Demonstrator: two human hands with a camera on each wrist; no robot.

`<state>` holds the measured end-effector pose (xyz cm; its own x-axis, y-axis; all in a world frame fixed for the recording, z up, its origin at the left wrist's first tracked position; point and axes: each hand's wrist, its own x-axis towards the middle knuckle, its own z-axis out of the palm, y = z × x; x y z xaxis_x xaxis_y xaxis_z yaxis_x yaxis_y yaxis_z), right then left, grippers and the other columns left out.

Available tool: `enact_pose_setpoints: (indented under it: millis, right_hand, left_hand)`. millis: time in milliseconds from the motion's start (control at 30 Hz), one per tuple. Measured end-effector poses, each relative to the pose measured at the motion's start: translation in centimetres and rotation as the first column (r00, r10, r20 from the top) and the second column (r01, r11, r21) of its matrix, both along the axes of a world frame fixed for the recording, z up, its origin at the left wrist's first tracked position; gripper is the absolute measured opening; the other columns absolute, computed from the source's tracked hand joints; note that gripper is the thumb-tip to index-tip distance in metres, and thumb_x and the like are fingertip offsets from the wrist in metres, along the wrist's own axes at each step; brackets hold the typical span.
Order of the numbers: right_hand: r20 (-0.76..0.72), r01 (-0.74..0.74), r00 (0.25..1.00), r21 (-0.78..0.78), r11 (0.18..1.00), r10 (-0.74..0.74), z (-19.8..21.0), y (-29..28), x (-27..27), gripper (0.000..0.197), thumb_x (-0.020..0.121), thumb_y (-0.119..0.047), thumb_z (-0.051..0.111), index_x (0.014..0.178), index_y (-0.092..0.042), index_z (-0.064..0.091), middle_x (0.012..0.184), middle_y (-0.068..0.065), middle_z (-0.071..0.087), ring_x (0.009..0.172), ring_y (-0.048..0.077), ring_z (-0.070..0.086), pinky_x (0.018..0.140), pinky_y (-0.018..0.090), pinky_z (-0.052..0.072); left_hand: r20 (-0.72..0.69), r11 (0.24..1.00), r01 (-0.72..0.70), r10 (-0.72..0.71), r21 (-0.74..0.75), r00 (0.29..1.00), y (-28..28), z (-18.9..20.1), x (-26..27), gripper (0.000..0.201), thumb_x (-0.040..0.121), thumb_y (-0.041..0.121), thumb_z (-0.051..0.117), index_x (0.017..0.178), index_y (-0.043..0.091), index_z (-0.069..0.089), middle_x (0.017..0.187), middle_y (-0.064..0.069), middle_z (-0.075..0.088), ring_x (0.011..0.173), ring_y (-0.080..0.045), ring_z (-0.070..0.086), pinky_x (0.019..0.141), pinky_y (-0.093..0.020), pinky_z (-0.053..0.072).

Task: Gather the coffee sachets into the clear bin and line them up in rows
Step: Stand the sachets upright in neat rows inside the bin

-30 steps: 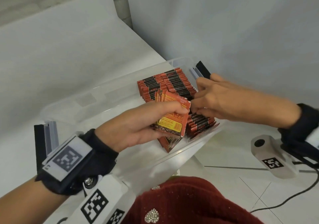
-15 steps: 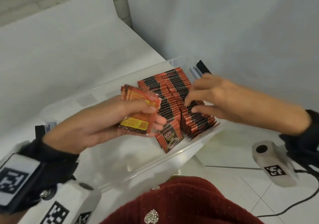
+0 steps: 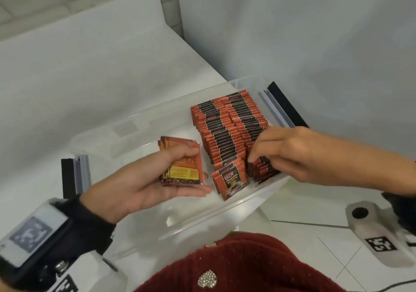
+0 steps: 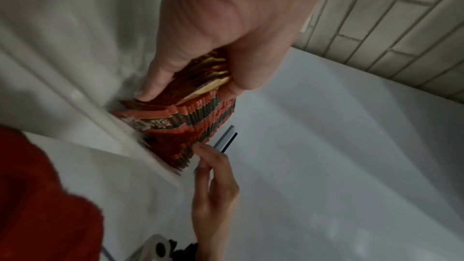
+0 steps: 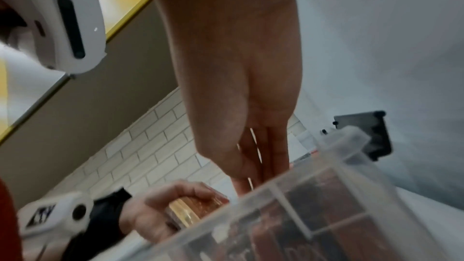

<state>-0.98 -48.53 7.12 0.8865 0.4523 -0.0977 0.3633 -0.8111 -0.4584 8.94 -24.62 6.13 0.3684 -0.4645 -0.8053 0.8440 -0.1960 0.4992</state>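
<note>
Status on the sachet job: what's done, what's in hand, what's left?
Done: two dense rows of sachets stand on edge at the far right end of the clear bin. In hand: the left hand grips a small stack of sachets over the bin; the right hand touches the near end of the right row with extended fingers. Left: adding the held stack. Loose sachets outside the bin: none in view.

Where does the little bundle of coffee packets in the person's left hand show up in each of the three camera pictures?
Head: the bundle of sachets sits left of centre, gripped by the left hand above the clear bin.
Left wrist: upper middle, edge-on between thumb and fingers.
Right wrist: low, left of centre, mostly hidden by the fingers.
Shared landmark: the rows of sachets in the bin.
</note>
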Motion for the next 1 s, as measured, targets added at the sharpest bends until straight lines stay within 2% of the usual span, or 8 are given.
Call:
enact_pose_setpoints:
  millis: [133,267,400,533,633,767,867,1000]
  right_hand:
    - [-0.388,-0.035,0.919,0.091,0.995,0.068,1.0,2.9,-0.5,0.047,0.096,-0.041,0.024,0.120,-0.022,0.060,0.107,-0.005,0.068,0.097,0.009,0.064,0.086,0.027,0.050]
    - [-0.559,-0.084,0.828,-0.042,0.996,0.046,0.9,5.1,0.0,0.060,0.100,-0.053,0.016,0.092,-0.011,0.057,0.085,0.010,0.062,0.077,0.022,0.060,0.079,0.041,0.049]
    - [-0.544,-0.074,0.839,-0.143,0.987,-0.016,0.0,6.1,0.7,0.082,0.089,-0.074,0.007,0.092,-0.012,0.061,0.085,0.004,0.065,0.075,0.016,0.062,0.082,0.035,0.051]
    - [-0.540,-0.023,0.838,-0.176,0.984,-0.077,-0.7,6.2,0.5,0.099,0.077,-0.085,0.004,0.137,-0.018,0.046,0.134,0.001,0.055,0.117,0.016,0.055,0.105,0.038,0.042]
    - [-0.556,-0.027,0.825,-0.222,0.975,-0.104,-0.6,6.4,0.2,0.104,0.074,-0.085,0.006,0.150,-0.016,0.027,0.151,-0.001,0.036,0.133,0.017,0.042,0.113,0.041,0.033]
    - [-0.541,0.005,0.832,-0.212,0.977,-0.121,-0.4,6.5,0.3,0.105,0.072,-0.087,0.006,0.149,-0.019,0.027,0.151,-0.002,0.036,0.133,0.018,0.041,0.113,0.040,0.032]
    - [-0.529,0.009,0.840,-0.209,0.978,-0.121,-0.4,6.3,0.3,0.106,0.069,-0.089,0.005,0.135,-0.017,0.046,0.136,0.000,0.052,0.121,0.019,0.051,0.107,0.041,0.039]
    - [-0.482,0.015,0.870,-0.185,0.983,-0.104,-0.9,6.2,0.3,0.100,0.073,-0.090,0.005,0.122,-0.018,0.055,0.123,-0.001,0.059,0.111,0.019,0.057,0.101,0.040,0.045]
  left_hand:
    - [0.010,0.998,-0.029,0.029,-0.064,1.000,-0.9,-0.7,-0.4,0.037,0.069,0.015,0.066,0.104,0.004,0.066,0.103,-0.025,0.070,0.097,-0.043,0.067,0.077,-0.053,0.055]
    - [0.031,0.995,-0.051,0.054,-0.085,0.998,-1.1,-1.0,-0.1,0.038,0.069,0.016,0.066,0.105,0.004,0.066,0.102,-0.022,0.071,0.097,-0.038,0.068,0.078,-0.049,0.057]
    - [0.060,0.995,-0.052,0.057,-0.084,0.997,-1.1,-1.1,-0.2,0.027,0.078,0.016,0.064,0.102,0.005,0.067,0.099,-0.021,0.072,0.096,-0.038,0.069,0.086,-0.049,0.054]
    - [0.088,0.995,-0.057,0.064,-0.084,0.994,-1.2,-1.0,0.0,0.024,0.079,0.017,0.064,0.101,0.007,0.068,0.100,-0.020,0.072,0.096,-0.037,0.069,0.091,-0.049,0.051]
    - [0.122,0.990,-0.091,0.104,-0.103,0.987,-1.3,-0.9,0.5,0.014,0.086,0.015,0.061,0.097,0.010,0.067,0.099,-0.018,0.073,0.096,-0.034,0.070,0.091,-0.049,0.051]
    - [0.134,0.989,-0.063,0.081,-0.133,0.988,-1.7,-0.9,0.5,0.014,0.088,0.015,0.058,0.096,0.011,0.068,0.096,-0.013,0.074,0.090,-0.029,0.071,0.091,-0.047,0.051]
    - [0.197,0.987,-0.103,0.126,-0.121,0.972,-1.8,-0.9,0.9,0.010,0.090,0.015,0.057,0.087,0.014,0.067,0.079,-0.007,0.073,0.080,-0.022,0.068,0.095,-0.044,0.048]
    - [0.210,0.973,-0.094,0.139,-0.210,0.968,-2.2,-1.0,1.1,0.019,0.092,0.011,0.053,0.088,0.014,0.071,0.088,-0.007,0.075,0.077,-0.017,0.072,0.079,-0.034,0.058]
